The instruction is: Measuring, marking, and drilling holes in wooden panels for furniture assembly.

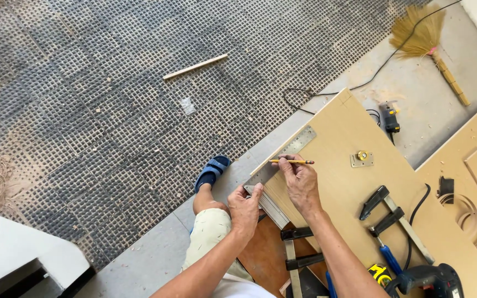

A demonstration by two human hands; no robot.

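Observation:
My right hand [300, 182] grips a yellow pencil [292, 161], its point at the near edge of a tan wooden board [349, 187]. My left hand [245, 208] presses down on the stock of a metal try square [282, 157], whose steel blade runs along the board's edge. Both hands sit at the board's left corner. My knee and a foot in a blue sandal [212, 171] show below the board on the floor.
Bar clamps [393, 221] and a small brass hinge plate [362, 159] lie on the board, with a dark power tool [432, 278] at lower right. A second routed panel [470, 182], a broom [426, 41], a black cable and a wood strip [195, 67] lie about.

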